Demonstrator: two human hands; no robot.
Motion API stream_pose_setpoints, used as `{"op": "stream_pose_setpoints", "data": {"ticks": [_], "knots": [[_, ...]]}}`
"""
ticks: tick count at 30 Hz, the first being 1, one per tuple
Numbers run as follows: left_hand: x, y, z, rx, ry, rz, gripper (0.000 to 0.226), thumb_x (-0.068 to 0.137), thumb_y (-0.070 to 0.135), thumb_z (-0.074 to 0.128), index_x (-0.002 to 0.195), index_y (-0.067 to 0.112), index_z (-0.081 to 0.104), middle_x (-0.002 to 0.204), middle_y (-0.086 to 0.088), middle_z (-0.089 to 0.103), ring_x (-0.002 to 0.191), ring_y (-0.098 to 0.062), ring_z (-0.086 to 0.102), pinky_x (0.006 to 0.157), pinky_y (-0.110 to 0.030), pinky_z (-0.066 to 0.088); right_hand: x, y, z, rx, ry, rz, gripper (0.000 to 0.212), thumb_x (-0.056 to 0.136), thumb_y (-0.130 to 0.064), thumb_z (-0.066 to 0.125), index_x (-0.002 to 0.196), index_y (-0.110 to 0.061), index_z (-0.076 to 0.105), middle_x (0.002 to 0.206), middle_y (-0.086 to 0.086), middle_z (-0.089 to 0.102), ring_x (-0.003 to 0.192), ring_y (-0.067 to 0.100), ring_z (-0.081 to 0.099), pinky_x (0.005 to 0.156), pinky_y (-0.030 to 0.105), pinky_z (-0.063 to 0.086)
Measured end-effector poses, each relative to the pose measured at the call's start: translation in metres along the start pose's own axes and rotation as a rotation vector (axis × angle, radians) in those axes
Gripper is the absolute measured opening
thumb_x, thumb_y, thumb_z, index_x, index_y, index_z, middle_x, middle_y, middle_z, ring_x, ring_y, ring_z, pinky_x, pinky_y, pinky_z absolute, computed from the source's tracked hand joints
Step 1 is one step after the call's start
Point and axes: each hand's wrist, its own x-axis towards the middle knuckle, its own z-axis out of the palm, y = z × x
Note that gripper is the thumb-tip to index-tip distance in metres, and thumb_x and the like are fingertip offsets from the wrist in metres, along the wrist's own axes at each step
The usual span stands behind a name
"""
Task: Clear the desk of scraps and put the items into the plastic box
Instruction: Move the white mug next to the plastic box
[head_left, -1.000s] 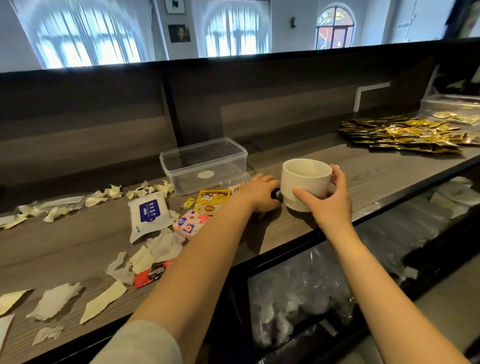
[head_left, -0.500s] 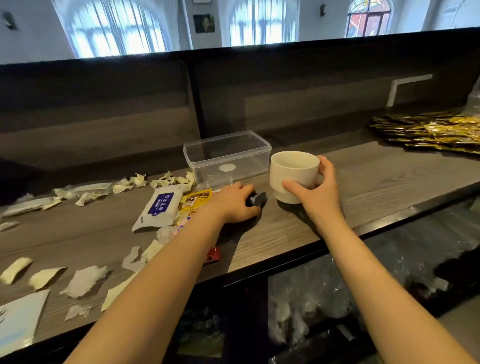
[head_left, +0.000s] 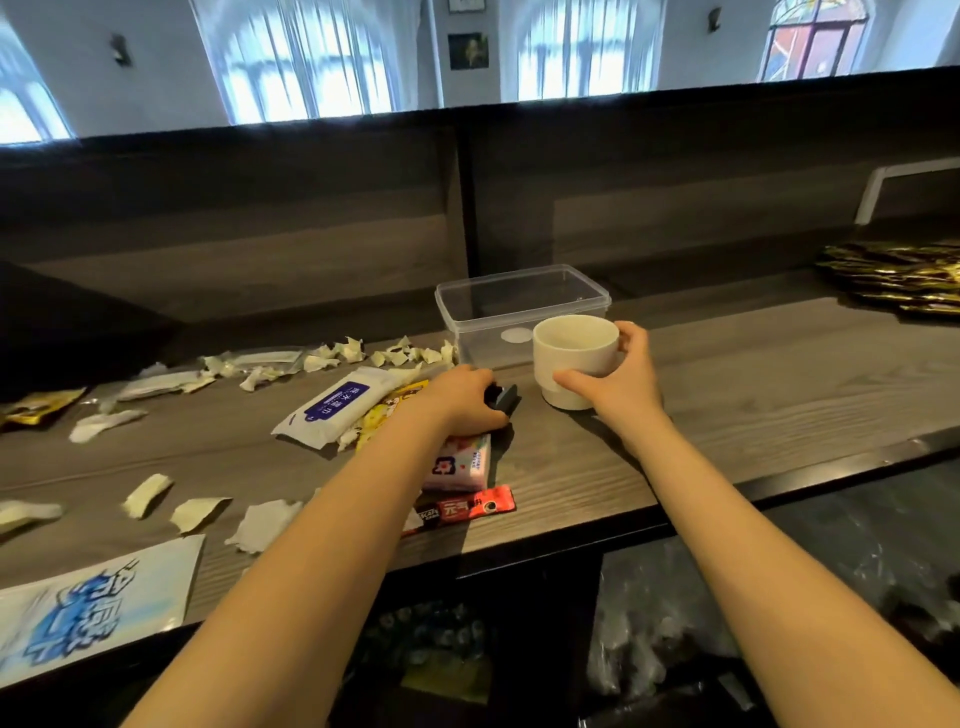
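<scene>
While scraps (head_left: 262, 525) litter the counter (head_left: 753, 395), the right hand (head_left: 621, 382) grips a cup (head_left: 574, 353) by the plastic box (head_left: 519, 299); the left hand (head_left: 465, 402) clutches a dark object (head_left: 504, 397), likely for packing.

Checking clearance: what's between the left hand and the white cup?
In the head view, only the small dark object gripped by the left hand pokes toward the white cup; past it, a bare strip of desk.

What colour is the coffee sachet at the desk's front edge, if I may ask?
The coffee sachet is red with a black end; head view.
</scene>
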Motion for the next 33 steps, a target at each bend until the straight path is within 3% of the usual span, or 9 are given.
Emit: {"op": "stream_pose_setpoints", "data": {"ticks": [6,11,17,20,23,27,33], "knots": [[-0.004,0.0,-0.001,-0.026,0.037,-0.018,0.056,0.083,0.043,0.064,0.129,0.015,0.049,0.127,-0.008,0.053,0.112,-0.023,0.052,0.088,-0.032,0.045,-0.003,-0.004,0.012,-0.019,-0.073,-0.01,0.09,0.068,-0.02,0.082,0.136,-0.028,0.024,0.138,0.002,0.04,0.128,0.025,0.04,0.106,0.051,0.038],[-0.013,-0.001,-0.006,-0.089,0.058,-0.029,0.054,0.084,0.038,0.064,0.13,0.014,0.05,0.125,-0.007,0.057,0.11,-0.021,0.056,0.089,-0.032,0.05,-0.01,-0.009,0.022,-0.034,-0.029,-0.027,0.086,0.071,-0.019,0.081,0.135,-0.024,0.024,0.139,0.004,0.041,0.128,0.024,0.042,0.099,0.041,0.041],[-0.03,-0.007,-0.013,-0.162,0.194,-0.024,0.042,0.087,0.03,0.061,0.125,0.013,0.053,0.122,-0.009,0.058,0.108,-0.02,0.056,0.082,-0.027,0.046,-0.025,-0.011,0.021,-0.138,-0.019,-0.052,0.09,0.075,-0.026,0.077,0.144,-0.022,0.018,0.144,0.006,0.038,0.131,0.029,0.04,0.102,0.046,0.039],[-0.044,-0.011,-0.019,-0.171,0.263,-0.009,0.04,0.09,0.029,0.057,0.126,0.013,0.053,0.127,-0.008,0.056,0.113,-0.02,0.054,0.083,-0.026,0.042,-0.046,-0.014,0.024,-0.251,0.12,-0.067,0.078,0.083,-0.026,0.068,0.145,-0.016,0.022,0.145,0.01,0.032,0.129,0.029,0.04,0.099,0.042,0.041],[-0.066,-0.017,-0.026,-0.19,0.339,0.01,0.038,0.091,0.029,0.056,0.125,0.013,0.054,0.13,-0.007,0.054,0.119,-0.02,0.05,0.092,-0.03,0.042,-0.068,-0.017,0.03,-0.391,0.211,-0.184,0.054,0.087,-0.023,0.06,0.135,-0.014,0.037,0.138,0.01,0.036,0.126,0.028,0.039,0.098,0.041,0.042],[-0.101,-0.035,-0.026,-0.221,0.412,0.003,0.034,0.092,0.027,0.053,0.123,0.012,0.056,0.133,-0.005,0.053,0.123,-0.02,0.048,0.097,-0.031,0.039,-0.096,-0.027,0.052,-0.436,0.059,-0.389,0.032,0.088,-0.023,0.058,0.119,-0.014,0.053,0.124,0.007,0.05,0.119,0.024,0.042,0.097,0.04,0.04],[-0.155,-0.081,-0.003,-0.203,0.425,-0.048,0.032,0.092,0.029,0.053,0.118,0.012,0.06,0.128,-0.004,0.056,0.123,-0.02,0.047,0.102,-0.034,0.037,-0.126,-0.036,0.088,-0.523,-0.144,-0.509,0.034,0.091,-0.028,0.054,0.123,-0.017,0.056,0.132,0.002,0.053,0.123,0.023,0.046,0.103,0.037,0.036]]}}
